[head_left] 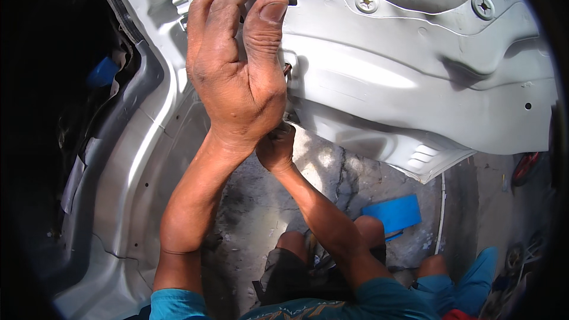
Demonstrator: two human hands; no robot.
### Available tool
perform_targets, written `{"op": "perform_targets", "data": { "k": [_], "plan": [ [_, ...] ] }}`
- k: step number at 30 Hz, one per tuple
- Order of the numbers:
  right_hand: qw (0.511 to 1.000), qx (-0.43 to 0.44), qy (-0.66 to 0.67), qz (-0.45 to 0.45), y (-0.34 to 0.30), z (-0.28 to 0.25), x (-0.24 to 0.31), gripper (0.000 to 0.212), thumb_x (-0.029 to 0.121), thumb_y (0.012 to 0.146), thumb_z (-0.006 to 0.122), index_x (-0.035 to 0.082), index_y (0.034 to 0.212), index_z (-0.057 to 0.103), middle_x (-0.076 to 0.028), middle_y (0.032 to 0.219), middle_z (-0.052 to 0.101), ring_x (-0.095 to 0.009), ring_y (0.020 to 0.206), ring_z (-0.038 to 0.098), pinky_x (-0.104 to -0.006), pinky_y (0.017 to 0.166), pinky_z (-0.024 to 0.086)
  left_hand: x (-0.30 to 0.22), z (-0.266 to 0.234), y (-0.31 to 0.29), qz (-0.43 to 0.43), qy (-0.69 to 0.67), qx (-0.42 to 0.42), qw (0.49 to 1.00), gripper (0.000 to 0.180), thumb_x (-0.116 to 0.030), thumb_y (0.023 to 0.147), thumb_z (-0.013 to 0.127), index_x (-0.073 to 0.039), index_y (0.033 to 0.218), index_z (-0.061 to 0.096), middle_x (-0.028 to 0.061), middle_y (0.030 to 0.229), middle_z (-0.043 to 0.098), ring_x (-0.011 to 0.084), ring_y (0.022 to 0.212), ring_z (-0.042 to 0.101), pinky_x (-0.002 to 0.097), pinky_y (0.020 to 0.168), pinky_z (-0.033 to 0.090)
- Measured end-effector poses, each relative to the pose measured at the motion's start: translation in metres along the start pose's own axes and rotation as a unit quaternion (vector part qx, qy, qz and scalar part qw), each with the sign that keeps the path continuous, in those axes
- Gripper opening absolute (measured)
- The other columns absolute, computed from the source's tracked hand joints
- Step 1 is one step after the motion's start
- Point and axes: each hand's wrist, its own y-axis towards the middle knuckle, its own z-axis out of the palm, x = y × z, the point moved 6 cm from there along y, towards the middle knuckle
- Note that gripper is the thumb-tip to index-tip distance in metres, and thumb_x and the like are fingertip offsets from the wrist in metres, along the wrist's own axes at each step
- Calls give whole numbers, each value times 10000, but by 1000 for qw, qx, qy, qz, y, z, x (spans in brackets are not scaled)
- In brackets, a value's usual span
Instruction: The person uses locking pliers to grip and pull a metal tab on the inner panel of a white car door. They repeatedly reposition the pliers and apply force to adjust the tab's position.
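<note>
My left hand is raised close in front of a bare, silver-white vehicle door. Its thumb stands up apart from the bent fingers, and nothing shows between them. The index fingertip is by a small dark hole at the panel's upper part. Lower down, my right hand is curled near the door's lower hinge-side edge, partly behind my left wrist. Its fingers are mostly hidden, and what they grip cannot be made out. A short brownish rod-like piece shows against the door beside the left hand.
The body's door frame curves along the left, with a dark rubber seal. Below lies cracked concrete floor with a flat blue piece on it. At lower right are a bent knee and teal clothing, apparently another person's. A pale hose-like line runs nearby.
</note>
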Motion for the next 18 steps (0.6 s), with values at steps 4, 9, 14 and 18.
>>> {"op": "perform_targets", "data": {
  "k": [4,9,14,18],
  "plan": [
    [1000,10,-16,-15,2,6,-5,211,152,883,802,11,1027,744,-75,897,748,-104,819,680,-284,733,534,-2,0,1,17,23,6,1000,348,-323,1069,578,-53,1216,741,129,1223,682,242,1199,625,365,1020,501],
    [998,-2,-19,-66,4,12,-12,223,193,896,790,20,1026,738,-58,861,720,-111,795,663,-298,726,526,1,-2,2,53,41,21,998,337,-318,1065,581,-67,1220,744,129,1241,682,247,1247,604,379,1050,496],
    [994,-23,-25,-108,6,21,-18,236,239,918,765,19,980,705,-41,784,662,-125,725,610,-316,687,502,-4,0,0,26,26,31,999,343,-320,1063,580,-63,1220,743,137,1268,679,269,1263,596,401,1061,491],
    [996,14,-36,-75,6,18,-15,235,248,930,745,25,912,674,-44,766,646,-127,715,599,-315,684,499,-3,2,1,44,47,13,998,348,-343,999,686,-33,1141,755,155,1199,685,303,1143,632,405,962,510]
  ]
}}
